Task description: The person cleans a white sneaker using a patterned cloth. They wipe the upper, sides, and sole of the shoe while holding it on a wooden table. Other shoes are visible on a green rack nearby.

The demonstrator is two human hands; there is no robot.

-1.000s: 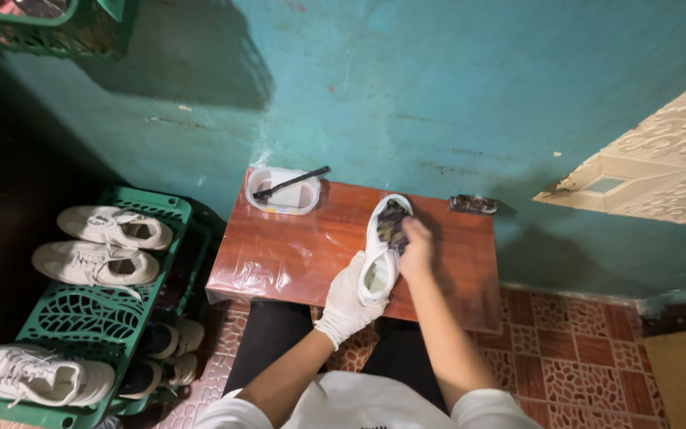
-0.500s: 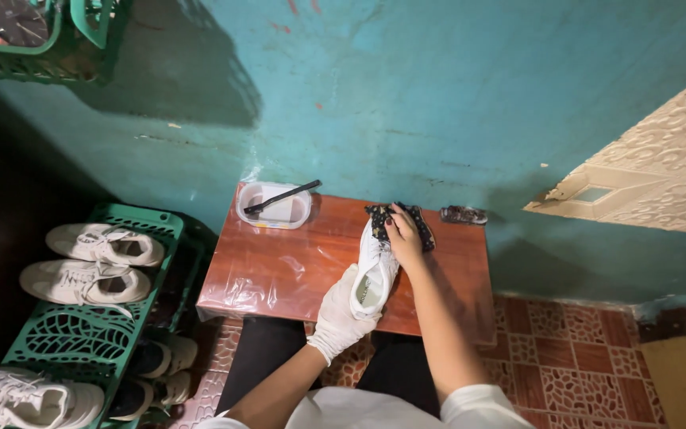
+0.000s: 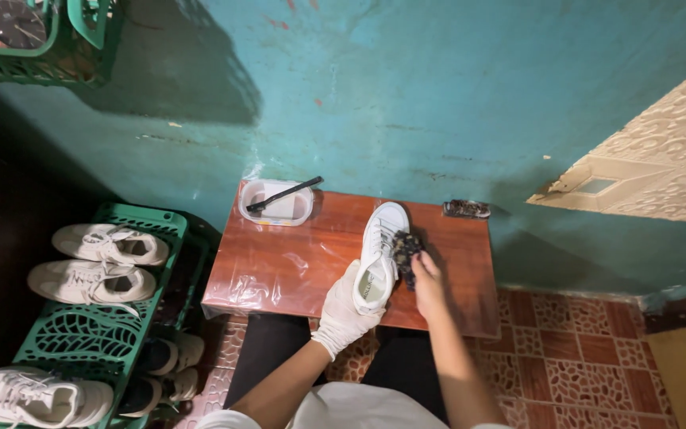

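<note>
A person sat at a small reddish-brown desk (image 3: 279, 262) covered in clear plastic film, seen from above against a teal wall. A white sneaker (image 3: 377, 256) lay near the middle of the desk, its toe pointing toward the far edge and its heel toward the near edge. The left hand (image 3: 343, 306), in a white glove, was closed around the heel end of the sneaker and held it steady. The bare right hand (image 3: 428, 282) sat just to the right of the sneaker, fingers curled around a dark, mottled cloth (image 3: 404, 248) that was pressed against the shoe's right side.

At the far left corner of the desk stood a clear rectangular plastic tub (image 3: 276, 203) with a black-handled brush (image 3: 283, 194) resting across its rim. At the far right corner lay a small dark oblong object (image 3: 465, 209), too small to identify.

Left of the desk, a green plastic shoe rack (image 3: 93, 334) held several white sneakers (image 3: 93, 281) on its tiers. The floor (image 3: 581, 365) to the right had red patterned tiles.
</note>
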